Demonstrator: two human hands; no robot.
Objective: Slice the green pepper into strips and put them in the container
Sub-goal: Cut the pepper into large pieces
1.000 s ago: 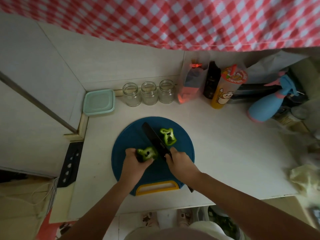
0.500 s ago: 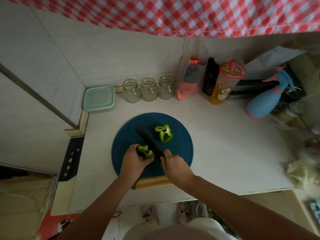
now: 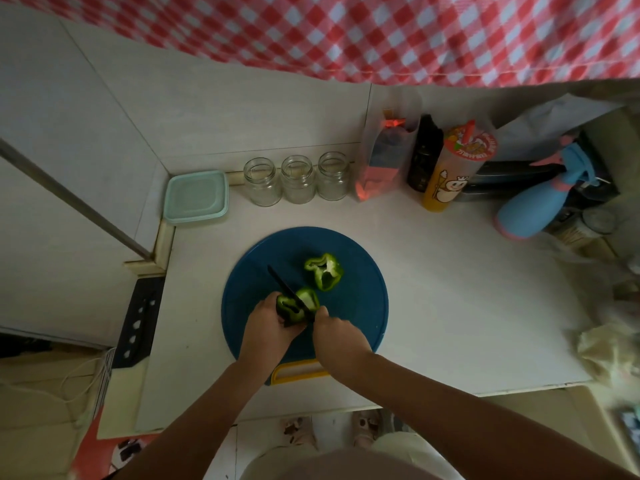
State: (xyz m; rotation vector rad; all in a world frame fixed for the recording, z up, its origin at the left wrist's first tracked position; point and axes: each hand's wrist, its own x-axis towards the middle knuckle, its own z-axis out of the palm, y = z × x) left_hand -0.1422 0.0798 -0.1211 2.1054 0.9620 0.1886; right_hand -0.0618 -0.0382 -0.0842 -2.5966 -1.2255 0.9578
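- Pepper piece (image 3: 298, 308), glossy green and hollow, sits near the middle of the board (image 3: 356, 313), a round, matte blue disc with a yellow handle loop at its near edge.
- Our left hand (image 3: 268, 323) curls round the piece's left side, fingers bent over it and holding it against the board.
- Our right hand (image 3: 337, 336) is wrapped tight round the handle of the knife (image 3: 282, 282); the fist hides the handle itself.
- The blade is thin, dark and straight. Its long axis runs slantwise from our right hand toward the far left, with the tip pointing away and left. It lies across the piece, and we see green on both sides of it.
- A pepper half (image 3: 323, 271) lies just beyond, apart from the blade, open side up, showing pale ribs and a wavy cut rim.
- The container (image 3: 196, 197), squarish with rounded corners and a pale mint lid on it, stands well apart at the far left corner of the smooth, off-white counter (image 3: 467, 306).
- Three clear, round, lidless glass jars (image 3: 298, 180) stand in a row just right of the container.
- Red-and-white checked cloth (image 3: 381, 36) hangs above the back wall.
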